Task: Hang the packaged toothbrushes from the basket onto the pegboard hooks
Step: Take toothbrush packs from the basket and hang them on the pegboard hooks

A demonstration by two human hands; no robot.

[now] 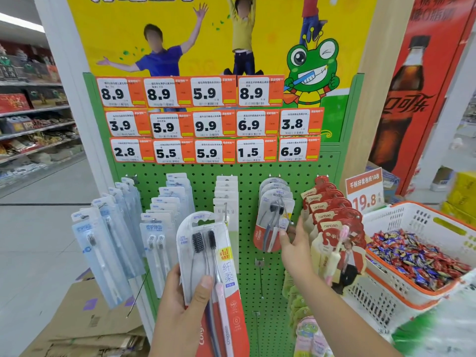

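Note:
My left hand point(185, 307) grips a twin toothbrush pack point(208, 261) with black bristles and a red base, held upright in front of the green pegboard point(247, 253). My right hand point(296, 248) reaches to the hanging pack of the same kind point(275, 217) on its hook, fingers touching the pack's lower right edge near the hook's tip. Blue packs point(108, 248), light blue packs point(159, 228), white packs point(226, 199) and red packs point(332, 222) hang on neighbouring hooks. A bare hook point(260, 276) juts out below the middle.
A white and orange basket point(417, 220) full of wrapped sweets stands at the right. Flattened cardboard boxes point(87, 320) lie on the floor at lower left. Orange price tags point(208, 122) cover the board's top. A store aisle with shelves point(33, 124) runs at the left.

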